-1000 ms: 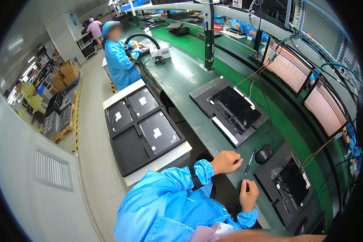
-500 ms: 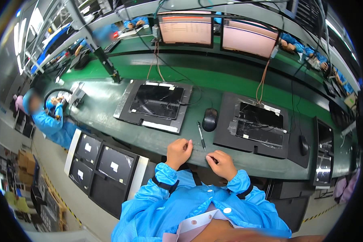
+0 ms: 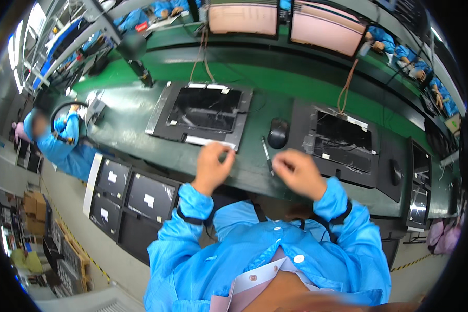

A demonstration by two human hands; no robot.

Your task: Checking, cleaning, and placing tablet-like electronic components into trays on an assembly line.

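My left hand [image 3: 213, 167] is raised over the front of the green bench, just short of the left dark mat [image 3: 158, 124]. Its fingers are curled in toward the thumb, and nothing shows in them. My right hand [image 3: 300, 174] hovers to the right of a slim pen [image 3: 267, 154], fingers also curled, with no object visible in its grip. The pen lies on the bench between both hands. Beyond it is a black mouse [image 3: 278, 133]. A black screen panel [image 3: 205, 108] rests on the left mat; another black panel [image 3: 343, 140] lies on the right mat.
A black compartment tray [image 3: 122, 208] with several dark panels stands at my left, below bench height. Two monitors [image 3: 243, 18] stand across the back. A second mouse [image 3: 395, 172] and upright panels [image 3: 419, 179] are at the right. A co-worker in blue [image 3: 62, 145] sits far left.
Both hands have lifted from the bench's front edge and moved forward and apart, the left leftward, the right rightward. The view has shifted slightly. The pen and panels stay in place.
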